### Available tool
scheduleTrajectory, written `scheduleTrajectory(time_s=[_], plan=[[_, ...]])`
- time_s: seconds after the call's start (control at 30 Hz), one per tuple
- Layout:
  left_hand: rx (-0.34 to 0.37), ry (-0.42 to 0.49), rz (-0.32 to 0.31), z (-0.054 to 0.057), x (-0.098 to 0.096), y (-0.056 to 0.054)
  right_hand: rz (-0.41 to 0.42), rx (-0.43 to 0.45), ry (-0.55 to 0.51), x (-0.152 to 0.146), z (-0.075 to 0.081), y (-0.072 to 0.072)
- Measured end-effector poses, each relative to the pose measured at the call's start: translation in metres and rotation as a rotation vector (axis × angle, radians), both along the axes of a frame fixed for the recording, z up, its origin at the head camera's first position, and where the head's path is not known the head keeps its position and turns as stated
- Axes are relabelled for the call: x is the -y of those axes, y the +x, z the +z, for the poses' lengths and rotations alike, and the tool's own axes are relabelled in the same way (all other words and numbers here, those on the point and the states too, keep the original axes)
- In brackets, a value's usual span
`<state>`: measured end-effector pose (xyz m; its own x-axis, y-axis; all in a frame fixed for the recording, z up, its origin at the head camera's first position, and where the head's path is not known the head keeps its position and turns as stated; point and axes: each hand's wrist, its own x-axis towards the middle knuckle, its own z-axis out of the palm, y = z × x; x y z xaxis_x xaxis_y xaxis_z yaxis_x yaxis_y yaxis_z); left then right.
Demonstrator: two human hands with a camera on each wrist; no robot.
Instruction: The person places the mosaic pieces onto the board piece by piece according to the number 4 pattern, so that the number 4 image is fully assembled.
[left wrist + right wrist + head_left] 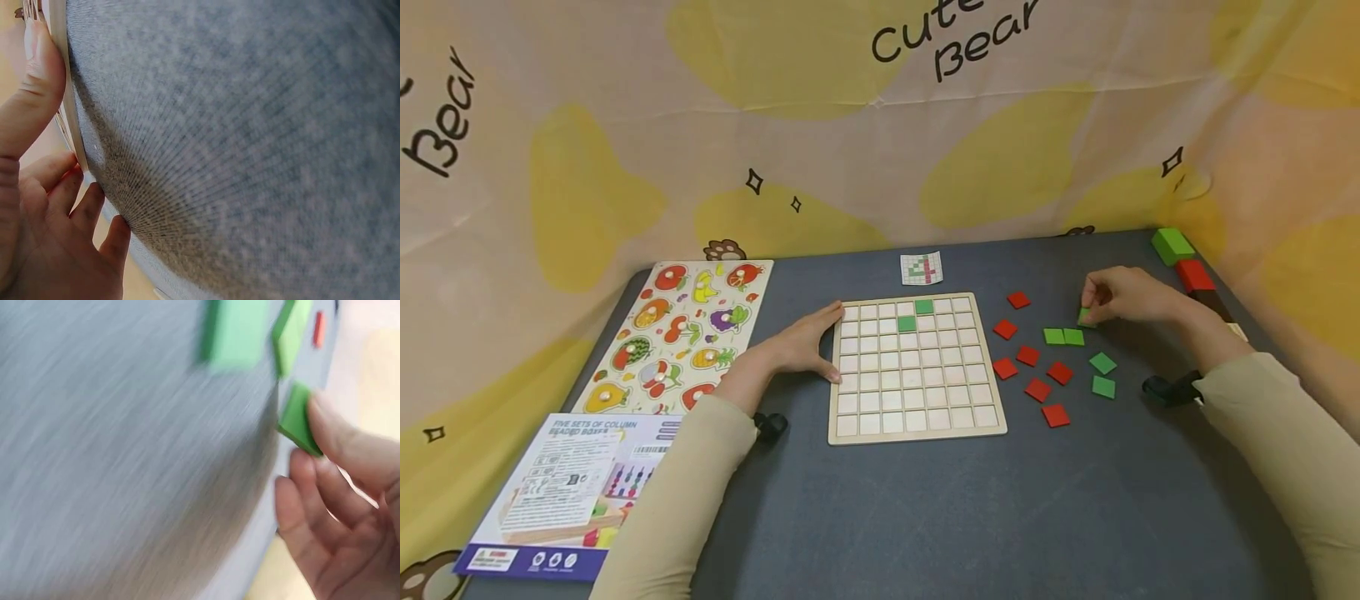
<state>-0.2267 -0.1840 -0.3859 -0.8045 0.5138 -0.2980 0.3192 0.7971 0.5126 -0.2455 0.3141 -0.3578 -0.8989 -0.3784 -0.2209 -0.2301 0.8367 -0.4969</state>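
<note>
1. Green square tile (295, 419): pinched by thumb and fingers of right hand (1123, 295); no long axis.
2. Square pale-wood grid board (892, 381): near nine o'clock from tile, well apart.
3. Left hand (805, 344) nearer board: spread, touching its nine-o'clock edge, gripping nothing.

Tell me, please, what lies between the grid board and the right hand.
In the head view, red tiles lie nearest the grid board, then two green tiles toward the right hand.

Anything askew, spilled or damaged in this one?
Nothing looks spilled or visibly damaged. Mildly untidy: right of the grid board, the loose red tiles lie scattered at mixed angles, unlike the two green tiles lined up side by side nearby.
</note>
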Motion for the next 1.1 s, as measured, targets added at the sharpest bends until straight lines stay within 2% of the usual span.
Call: scheduleTrajectory(time_s=[0.13,0.27,0.47,0.57,0.67,0.83,1.1], plan=[[-0.001,-0.001,-0.003,0.000,0.000,0.000,-0.074,-0.075,-0.089,0.035,0.002,-0.009],[0.000,0.001,-0.006,0.000,-0.001,-0.001,-0.053,-0.105,-0.185,0.084,0.002,-0.017],[0.008,0.022,-0.011,0.001,-0.001,-0.001,0.085,-0.108,-0.270,0.165,0.003,-0.019],[0.008,0.023,-0.013,0.001,0.000,-0.001,0.180,-0.095,-0.265,0.197,0.000,-0.017],[0.008,0.026,-0.009,0.001,0.002,0.000,0.238,-0.095,-0.248,0.222,-0.003,-0.014],[0.009,0.023,0.011,0.001,0.005,0.002,0.259,-0.092,-0.244,0.247,-0.008,-0.012],[0.016,0.033,-0.007,-0.001,0.004,-0.001,0.253,-0.071,-0.178,0.255,-0.013,-0.006]])
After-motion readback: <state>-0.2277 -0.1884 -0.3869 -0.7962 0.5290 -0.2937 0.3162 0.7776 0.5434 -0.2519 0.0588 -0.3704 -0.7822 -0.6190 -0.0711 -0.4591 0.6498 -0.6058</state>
